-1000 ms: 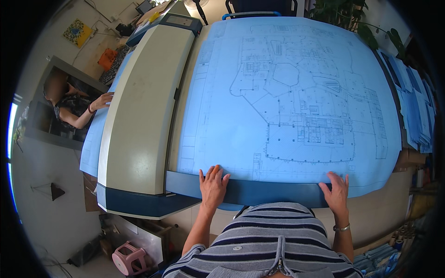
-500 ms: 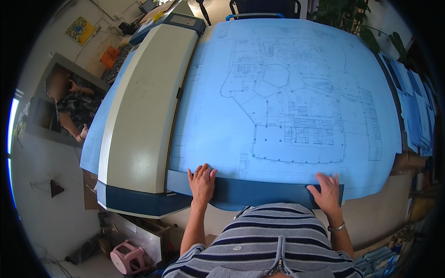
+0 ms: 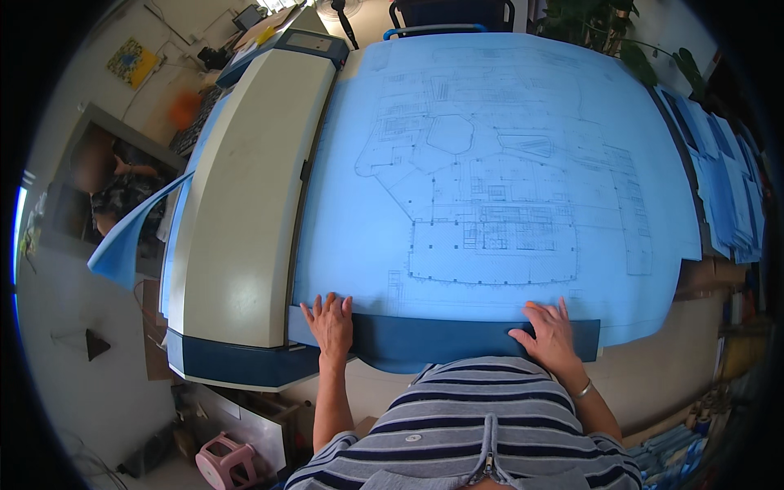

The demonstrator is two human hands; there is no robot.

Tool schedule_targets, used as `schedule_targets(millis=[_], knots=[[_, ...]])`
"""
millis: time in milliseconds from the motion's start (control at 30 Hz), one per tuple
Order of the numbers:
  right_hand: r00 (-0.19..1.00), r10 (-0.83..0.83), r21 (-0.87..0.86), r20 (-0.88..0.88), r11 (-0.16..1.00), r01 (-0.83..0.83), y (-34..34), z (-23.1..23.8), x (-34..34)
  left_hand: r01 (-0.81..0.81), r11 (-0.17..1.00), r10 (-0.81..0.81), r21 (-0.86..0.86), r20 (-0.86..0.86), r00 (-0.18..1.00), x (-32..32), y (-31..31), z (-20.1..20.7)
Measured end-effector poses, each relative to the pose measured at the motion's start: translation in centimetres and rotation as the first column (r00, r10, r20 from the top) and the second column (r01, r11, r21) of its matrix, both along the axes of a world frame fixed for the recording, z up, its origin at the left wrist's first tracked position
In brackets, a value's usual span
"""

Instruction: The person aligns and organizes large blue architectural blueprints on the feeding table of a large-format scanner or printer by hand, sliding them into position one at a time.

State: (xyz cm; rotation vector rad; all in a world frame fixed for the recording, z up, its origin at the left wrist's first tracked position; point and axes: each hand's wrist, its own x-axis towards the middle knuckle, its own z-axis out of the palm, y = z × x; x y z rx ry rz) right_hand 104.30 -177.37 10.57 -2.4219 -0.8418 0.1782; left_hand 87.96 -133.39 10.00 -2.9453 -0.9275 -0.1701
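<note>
A large bluish sheet with a building plan in fine lines (image 3: 523,188) lies across the flat top of a wide-format machine. On the left, the sheet reaches the edge of the machine's long cream cover (image 3: 245,180). My left hand (image 3: 331,328) rests palm down on the dark blue front edge (image 3: 441,336), fingers spread, tips at the sheet's near margin close to the cover. My right hand (image 3: 549,333) lies farther right on that edge, fingers stretched and thumb apart, touching the sheet's near margin. Neither hand grips anything. Beyond the cover, another blue sheet (image 3: 131,245) curls outward.
Folded blue papers (image 3: 723,163) are stacked at the right. A black chair (image 3: 453,16) and a leafy plant (image 3: 645,61) stand at the far side. A pink stool (image 3: 224,461) is on the floor at lower left. Another person (image 3: 122,184) appears at the left.
The plan sheet has shifted left toward the cover. Beyond the cover, blue paper now curls farther out. Both hands appear slightly farther left, and the view has also shifted a little.
</note>
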Motion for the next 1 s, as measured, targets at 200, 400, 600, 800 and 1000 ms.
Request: schedule_targets(millis=[200, 400, 600, 800, 1000], knots=[[0.989, 0.145, 0.076, -0.011, 0.987, -0.144, -4.1, -1.2, 1.2, -0.076, 0.994, 0.08, 0.077, -0.054, 0.995, 2.4, -5.2, -0.1], [0.995, 0.073, 0.094, -0.072, 0.993, -0.066, -11.2, -0.5, 3.8, 0.292, 0.956, -0.277, -0.014, 0.282, 0.919, 5.5, -15.5, -1.0], [0.997, 0.032, 0.041, -0.067, 0.999, -0.029, -18.5, -0.3, 6.0, 0.561, 0.82, -0.49, -0.111, 0.369, 0.79, 9.6, -27.9, -0.5], [0.993, 0.072, 0.056, -0.092, 0.996, -0.067, -22.6, -0.5, 7.1, 0.473, 0.877, -0.431, -0.088, 0.291, 0.854, 10.5, -31.3, -1.6], [0.993, 0.107, 0.114, -0.043, 0.988, -0.101, -23.3, -0.2, 8.3, 0.448, 0.893, -0.419, -0.031, 0.298, 0.857, 10.7, -32.4, -1.2]])
